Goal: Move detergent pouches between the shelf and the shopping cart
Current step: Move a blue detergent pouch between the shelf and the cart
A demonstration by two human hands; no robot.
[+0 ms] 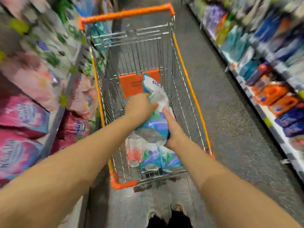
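Lining the shelf (56, 120) at left, pink packs (23, 116) sat blurred beside the orange-rimmed shopping cart (125, 14). A person's left hand (139, 107) reached over the basket, its fingers curled into the crumpled upper part of a blue, green and white detergent pouch (154, 127), which was held above the cart's wire floor. The right hand (174, 130) gripped the pouch's lower right edge, index finger stretched up along its face. More pouches (156, 158) lay in the near end of the cart beneath it. Orange jugs (276, 99) and blue packs (289, 119) stood across the grey aisle floor (230, 112).
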